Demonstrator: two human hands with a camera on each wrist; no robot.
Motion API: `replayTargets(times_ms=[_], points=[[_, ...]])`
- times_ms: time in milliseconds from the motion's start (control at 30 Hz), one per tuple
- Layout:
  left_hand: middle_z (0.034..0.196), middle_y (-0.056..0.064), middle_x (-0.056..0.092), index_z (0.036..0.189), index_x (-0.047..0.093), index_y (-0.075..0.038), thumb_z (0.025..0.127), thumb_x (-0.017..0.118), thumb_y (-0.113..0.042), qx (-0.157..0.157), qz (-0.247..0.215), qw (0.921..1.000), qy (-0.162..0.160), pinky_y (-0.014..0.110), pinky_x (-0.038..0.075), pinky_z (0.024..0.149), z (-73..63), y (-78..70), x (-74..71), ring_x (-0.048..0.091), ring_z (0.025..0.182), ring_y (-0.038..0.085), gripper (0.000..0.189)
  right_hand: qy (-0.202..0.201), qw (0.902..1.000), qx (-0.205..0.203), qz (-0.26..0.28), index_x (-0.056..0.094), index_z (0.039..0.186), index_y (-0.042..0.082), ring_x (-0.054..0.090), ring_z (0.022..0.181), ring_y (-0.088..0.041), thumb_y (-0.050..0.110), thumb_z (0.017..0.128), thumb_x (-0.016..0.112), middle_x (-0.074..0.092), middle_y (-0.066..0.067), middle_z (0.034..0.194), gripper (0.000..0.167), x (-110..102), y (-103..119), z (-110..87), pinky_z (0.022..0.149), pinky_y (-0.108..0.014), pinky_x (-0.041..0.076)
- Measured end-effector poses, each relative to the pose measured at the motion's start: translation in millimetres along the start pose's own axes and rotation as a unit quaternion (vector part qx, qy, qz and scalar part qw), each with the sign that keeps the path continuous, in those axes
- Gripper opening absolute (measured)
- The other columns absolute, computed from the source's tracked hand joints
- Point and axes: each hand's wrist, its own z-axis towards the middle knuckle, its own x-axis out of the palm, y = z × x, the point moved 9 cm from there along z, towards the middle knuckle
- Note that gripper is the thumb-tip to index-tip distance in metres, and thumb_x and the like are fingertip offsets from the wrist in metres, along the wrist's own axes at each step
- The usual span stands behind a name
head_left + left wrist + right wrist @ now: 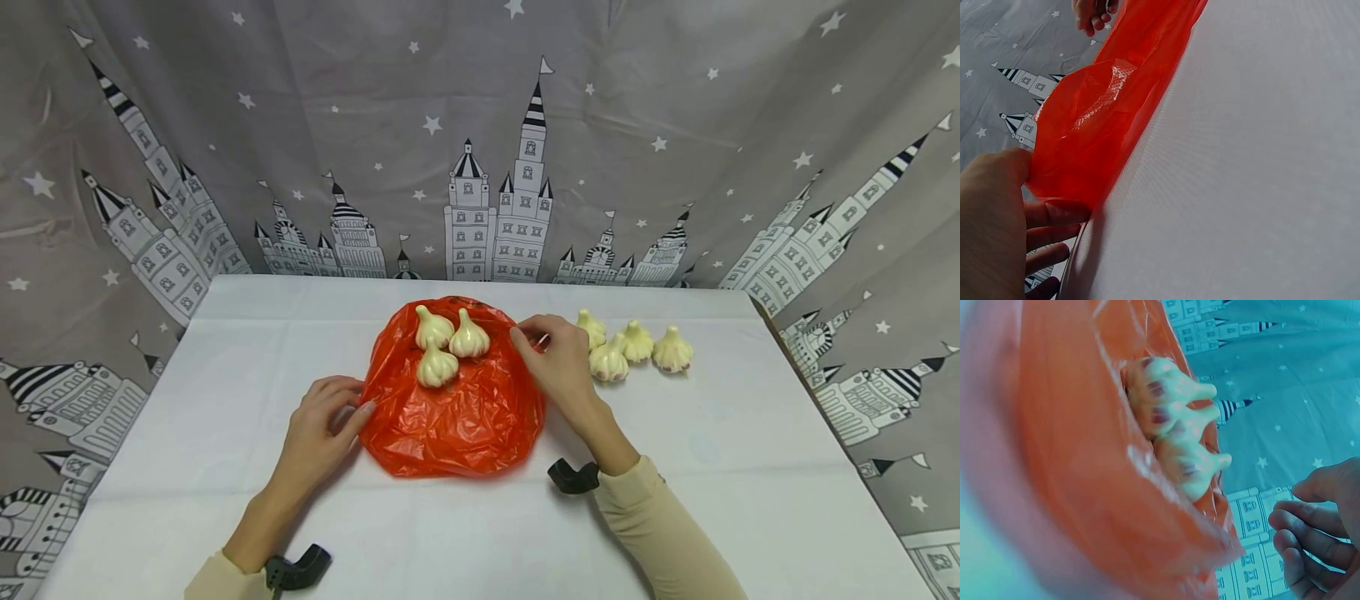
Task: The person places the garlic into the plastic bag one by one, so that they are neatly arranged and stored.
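A red plastic bag [465, 425] lies spread with its mouth open on the white table. Inside are three garlic bulbs [437, 367], grouped toward the far side; the right wrist view also shows these garlic bulbs [1188, 464]. My left hand [322, 425] pinches the bag's left rim between thumb and index finger, as the red film [1085, 137] in the left wrist view shows. Beside the right rim is my right hand [557, 358], its fingers loosely bent and holding nothing. A small gap separates it from the bag in the right wrist view.
Several more garlic bulbs [636, 342] sit in a cluster on the table, to the right of my right hand. Behind the white tablecloth [735, 467] hangs a grey curtain [337, 75] printed with castles and stars.
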Motion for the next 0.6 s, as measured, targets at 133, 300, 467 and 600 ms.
replayTargets(times_ms=[133, 300, 467, 600], points=[[0.119, 0.010, 0.074, 0.085, 0.071, -0.011, 0.092, 0.079, -0.010, 0.002, 0.002, 1.0000, 0.000, 0.061, 0.049, 0.101, 0.0, -0.6, -0.1, 0.059, 0.123, 0.029, 0.010, -0.013, 0.9999, -0.003, 0.004, 0.081, 0.090, 0.009, 0.065, 0.071, -0.016, 0.013, 0.094, 0.076, 0.076, -0.003, 0.081, 0.008, -12, -5, -2.4, 0.064, -0.029, 0.053], [0.119, 0.011, 0.074, 0.085, 0.071, -0.011, 0.092, 0.079, -0.010, 0.002, -0.002, 1.0000, 0.000, 0.062, 0.049, 0.102, 0.5, 0.3, 0.2, 0.059, 0.123, 0.030, 0.010, -0.027, 0.9996, -0.004, -0.008, 0.081, 0.092, 0.008, 0.067, 0.072, -0.019, 0.013, 0.094, 0.076, 0.077, -0.005, 0.082, 0.008, -31, -13, -4.1, 0.066, -0.030, 0.055], [0.120, 0.011, 0.073, 0.086, 0.072, -0.012, 0.093, 0.079, -0.012, -0.002, -0.002, 1.0000, 0.002, 0.063, 0.049, 0.103, 1.1, 1.6, 0.9, 0.058, 0.123, 0.030, 0.010, -0.058, 0.9982, -0.002, -0.016, 0.081, 0.093, 0.004, 0.068, 0.071, -0.022, 0.011, 0.094, 0.077, 0.078, -0.009, 0.084, 0.008, -59, -24, -4.7, 0.066, -0.027, 0.054], [0.120, 0.010, 0.073, 0.086, 0.072, -0.012, 0.093, 0.079, -0.012, -0.004, 0.002, 1.0000, 0.003, 0.064, 0.049, 0.103, 0.6, 2.3, 1.1, 0.058, 0.124, 0.030, 0.009, -0.078, 0.9962, 0.004, -0.037, 0.081, 0.094, 0.002, 0.068, 0.069, -0.022, 0.009, 0.093, 0.078, 0.077, -0.011, 0.083, 0.008, -78, -38, -6.9, 0.065, -0.017, 0.050]])
